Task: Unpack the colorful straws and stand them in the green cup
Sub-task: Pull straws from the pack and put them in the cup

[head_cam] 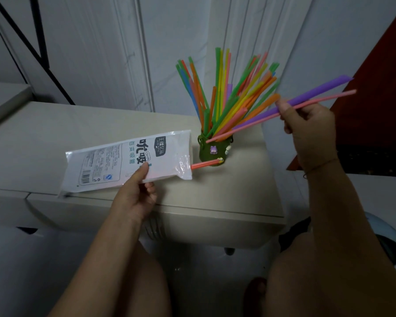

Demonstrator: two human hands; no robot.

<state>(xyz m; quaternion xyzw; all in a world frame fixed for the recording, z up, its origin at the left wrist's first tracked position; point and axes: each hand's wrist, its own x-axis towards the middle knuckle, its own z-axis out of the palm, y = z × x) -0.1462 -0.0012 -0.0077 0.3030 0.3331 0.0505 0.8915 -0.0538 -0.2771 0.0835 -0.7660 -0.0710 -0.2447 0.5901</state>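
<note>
Right of centre, your right hand is pinching purple & pink straws over the green cup; left hand is gripping the nearly empty bag. Light, slippery, so pinch mid-shaft.

Cup dark green, small purple and white charms stuck on it. Straws in it mixed: green, orange, yellow, blue, pink, purple. My right hand has one purple straw and one thin pink straw. Bag in my left hand white, black and teal print, black label, barcode; red-orange straw at its clear end. Desk beige-grey.
</note>
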